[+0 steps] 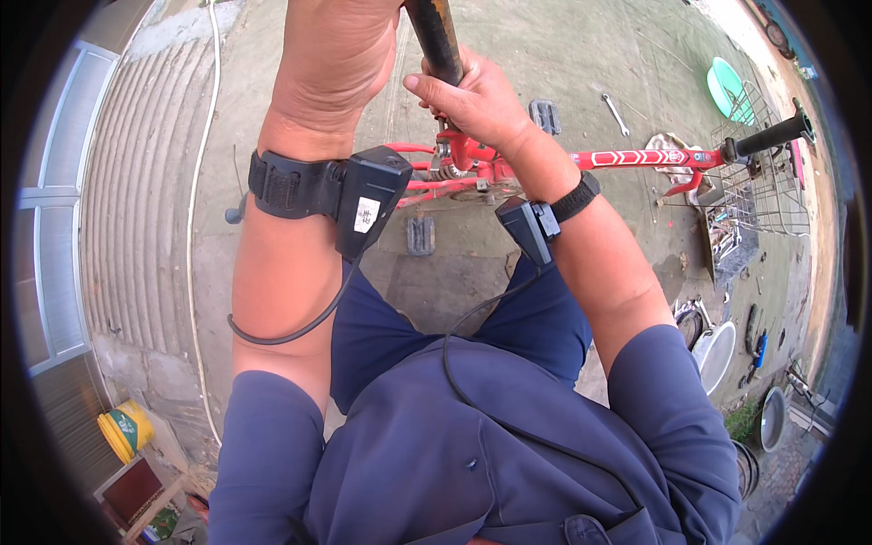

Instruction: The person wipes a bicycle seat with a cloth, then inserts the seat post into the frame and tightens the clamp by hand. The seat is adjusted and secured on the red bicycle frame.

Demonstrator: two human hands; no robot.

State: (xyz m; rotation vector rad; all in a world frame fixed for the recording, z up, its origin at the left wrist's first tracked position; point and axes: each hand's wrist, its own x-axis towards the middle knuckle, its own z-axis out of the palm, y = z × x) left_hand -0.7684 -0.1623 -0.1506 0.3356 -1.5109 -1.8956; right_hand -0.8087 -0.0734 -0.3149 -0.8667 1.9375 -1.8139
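Observation:
My right hand (477, 104) is wrapped round a dark metal tube (436, 41) with worn, rusty patches. Its thumb lies across the front, with the other fingers mostly behind. The tube rises from the red bicycle frame (468, 153) and leaves the view at the top. Close beside its upper part is my left hand (341, 54), seen from the wrist side; the top edge cuts off its fingers, so its grip is hidden. Below the hands are the bicycle's pedals (421, 236). Each of my wrists wears a strapped black box (372, 200) with a cable.
Rightward extend the handlebar grip (772, 136) and wire basket (763, 195). A wrench (616, 114) lies on the ground. Farther right are a green basin (727, 89), a tool tray (731, 250) and a metal basin (715, 356). A pale hose (193, 245) runs along the left.

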